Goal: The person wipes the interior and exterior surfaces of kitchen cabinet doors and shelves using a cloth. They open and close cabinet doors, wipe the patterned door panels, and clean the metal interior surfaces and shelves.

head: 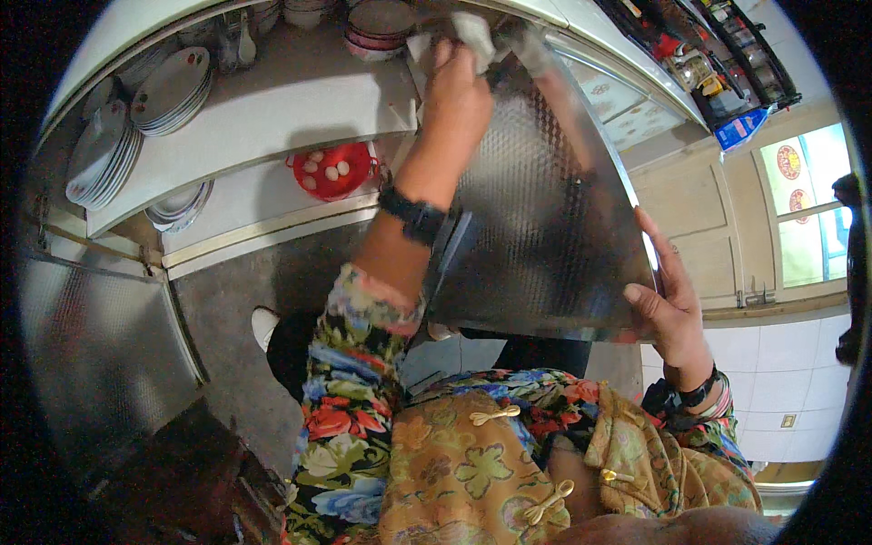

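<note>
My left hand (460, 99), with a dark watch on its wrist, is raised at the top of the view and grips a crumpled white cloth (475, 39). The cloth is at the far edge of a cabinet door (538, 225), near the shelf's right end; motion blur hides the exact contact. This door stands swung out and has a shiny, textured panel in a metal frame. Around its near right edge my right hand (671, 293) is closed, thumb on the panel side and fingers along the rim.
Inside the cabinet, a white shelf (293, 112) carries stacked plates (174, 88), oval dishes (105, 160) and bowls (380, 27). Below stands a red plastic basket (334, 180) holding several eggs. Another textured door (102, 340) hangs at left. A seasoning rack (742, 51) is at upper right.
</note>
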{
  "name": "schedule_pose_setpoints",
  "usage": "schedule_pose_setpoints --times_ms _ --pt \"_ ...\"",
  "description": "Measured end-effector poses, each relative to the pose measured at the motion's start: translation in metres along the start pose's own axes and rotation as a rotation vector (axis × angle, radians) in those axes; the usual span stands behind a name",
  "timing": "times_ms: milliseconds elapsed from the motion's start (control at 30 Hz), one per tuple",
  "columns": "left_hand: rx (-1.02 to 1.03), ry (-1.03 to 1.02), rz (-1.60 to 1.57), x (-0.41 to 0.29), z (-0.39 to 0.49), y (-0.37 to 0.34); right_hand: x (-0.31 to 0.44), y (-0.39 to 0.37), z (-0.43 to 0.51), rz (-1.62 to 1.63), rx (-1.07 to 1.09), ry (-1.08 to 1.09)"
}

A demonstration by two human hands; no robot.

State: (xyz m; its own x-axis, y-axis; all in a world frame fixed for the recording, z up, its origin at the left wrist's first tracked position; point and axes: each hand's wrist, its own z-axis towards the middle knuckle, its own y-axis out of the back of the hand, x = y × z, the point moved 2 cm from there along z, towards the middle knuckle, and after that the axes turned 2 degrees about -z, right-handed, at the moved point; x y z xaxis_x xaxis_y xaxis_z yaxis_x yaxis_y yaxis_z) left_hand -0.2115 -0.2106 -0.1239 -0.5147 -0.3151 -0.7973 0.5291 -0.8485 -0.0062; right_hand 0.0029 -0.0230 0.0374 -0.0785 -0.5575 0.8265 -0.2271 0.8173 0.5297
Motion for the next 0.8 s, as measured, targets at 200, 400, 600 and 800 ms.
schedule_pose_setpoints --times_ms 200,400,600,800 --pt "0.134 0.088 -0.064 -0.015 -0.024 -0.005 0.006 0.002 -0.001 -0.062 -0.008 -0.050" --pt "-0.070 -0.169 -0.168 -0.033 -0.008 -0.008 0.005 -0.005 -0.001 -0.008 -0.055 -0.106" --pt "-0.085 0.009 -0.111 -0.005 -0.073 -0.022 0.012 -0.009 -0.001 -0.027 -0.102 -0.102" --pt "-0.102 0.348 0.000 0.086 -0.138 -0.025 0.010 -0.003 -0.002 -0.106 -0.108 -0.093"
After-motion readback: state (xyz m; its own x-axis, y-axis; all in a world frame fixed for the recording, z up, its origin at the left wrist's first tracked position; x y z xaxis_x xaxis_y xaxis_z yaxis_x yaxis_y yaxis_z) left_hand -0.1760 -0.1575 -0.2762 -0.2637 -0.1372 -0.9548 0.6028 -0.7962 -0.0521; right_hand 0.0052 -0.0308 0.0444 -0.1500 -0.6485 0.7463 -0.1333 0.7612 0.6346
